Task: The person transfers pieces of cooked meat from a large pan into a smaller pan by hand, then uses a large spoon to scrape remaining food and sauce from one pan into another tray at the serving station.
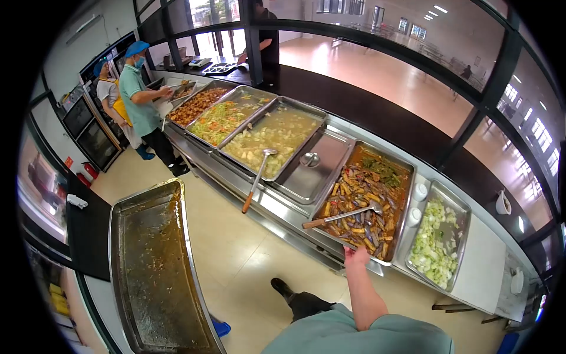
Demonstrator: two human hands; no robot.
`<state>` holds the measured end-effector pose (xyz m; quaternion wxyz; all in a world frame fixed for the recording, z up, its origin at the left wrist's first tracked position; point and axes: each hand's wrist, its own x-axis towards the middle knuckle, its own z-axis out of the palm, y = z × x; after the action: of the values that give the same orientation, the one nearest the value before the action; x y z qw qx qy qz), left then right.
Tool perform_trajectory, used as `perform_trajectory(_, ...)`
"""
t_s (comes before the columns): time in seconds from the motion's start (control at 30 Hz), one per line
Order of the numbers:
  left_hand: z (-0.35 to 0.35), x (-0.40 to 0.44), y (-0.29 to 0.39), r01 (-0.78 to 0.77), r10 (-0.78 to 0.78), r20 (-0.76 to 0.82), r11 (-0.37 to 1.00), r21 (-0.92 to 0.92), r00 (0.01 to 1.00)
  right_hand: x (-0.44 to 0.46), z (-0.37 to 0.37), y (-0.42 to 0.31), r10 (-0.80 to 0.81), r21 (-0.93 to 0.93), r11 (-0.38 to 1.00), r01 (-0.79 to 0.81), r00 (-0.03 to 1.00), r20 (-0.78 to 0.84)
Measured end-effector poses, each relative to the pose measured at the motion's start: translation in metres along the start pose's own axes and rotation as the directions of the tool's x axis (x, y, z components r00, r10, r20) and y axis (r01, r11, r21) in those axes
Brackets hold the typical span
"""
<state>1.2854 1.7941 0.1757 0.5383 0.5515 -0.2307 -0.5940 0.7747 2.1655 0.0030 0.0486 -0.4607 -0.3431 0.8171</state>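
My right hand (pixel 357 258) grips the near rim of a steel tray of braised eggplant (pixel 368 218), fingers closed at its edge. A ladle with a wooden handle (pixel 342 218) lies across the eggplant, its handle jutting over the rim. My left hand is out of view. At the left, a large steel tray (pixel 187 259) stands tilted, its inside smeared with brown sauce and scraps; what supports it is hidden. Right of the eggplant sits a tray of chopped pale green vegetables (pixel 436 242), with two white round containers (pixel 417 203) between them.
An unfilled steel pan (pixel 306 177) with a round ladle head, a soupy potato-like dish (pixel 277 133), shredded vegetables (pixel 227 115) and a brown dish (pixel 197 105) line the counter. Two capped co-workers (pixel 138 94) stand at the far left. A person in black stands behind the glass.
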Motion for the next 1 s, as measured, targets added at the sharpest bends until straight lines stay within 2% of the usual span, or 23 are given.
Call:
perform_trajectory(0.03,0.008,0.009,0.002,-0.007,0.007,0.0,1.0,-0.001,1.0,-0.018,0.014,0.003,0.003,0.019,1.0,-0.001,0.996,-0.091)
perform_trajectory(0.13,0.034,0.033,0.009,-0.021,0.021,0.008,1.0,0.008,1.0,-0.013,0.016,0.026,0.02,0.147,0.989,-0.017,1.0,-0.015)
perform_trajectory(0.27,0.073,0.063,0.017,-0.028,0.028,0.025,1.0,0.006,0.999,-0.029,0.031,0.048,0.027,0.088,0.996,-0.023,0.998,-0.05)
perform_trajectory(0.3,0.083,0.07,0.021,-0.032,0.032,0.019,0.999,0.019,0.999,-0.034,0.028,0.054,0.03,0.078,0.996,-0.034,0.999,0.042)
perform_trajectory(0.57,0.167,0.145,0.029,0.044,-0.053,0.146,0.997,0.067,0.988,-0.05,0.014,0.078,-0.043,0.094,0.994,0.055,0.992,-0.122)
perform_trajectory(0.67,0.18,0.177,0.035,0.061,-0.072,0.234,0.997,0.054,0.969,-0.055,-0.011,0.085,-0.1,0.149,0.982,0.116,0.989,-0.112)
perform_trajectory(0.73,0.187,0.19,0.028,-0.098,0.072,0.212,0.989,0.114,0.975,-0.052,-0.034,0.092,-0.106,0.08,0.989,0.125,0.973,-0.207)
perform_trajectory(0.77,0.196,0.2,0.02,-0.174,0.141,0.206,0.974,0.148,0.968,-0.066,-0.032,0.092,-0.069,0.074,0.994,0.081,0.984,-0.162)
perform_trajectory(0.83,0.203,0.215,0.018,-0.136,0.111,0.222,0.986,0.101,0.969,-0.082,-0.041,0.094,-0.032,0.048,0.998,0.038,0.991,-0.13)
perform_trajectory(0.9,0.215,0.234,0.025,0.104,-0.09,0.28,0.994,-0.037,0.956,-0.093,-0.052,0.101,-0.037,0.04,0.998,0.043,0.989,-0.144)
perform_trajectory(1.0,0.193,0.315,0.011,0.237,-0.212,0.364,0.971,-0.025,0.907,-0.098,-0.071,0.116,-0.075,0.036,0.996,0.084,0.976,-0.203)
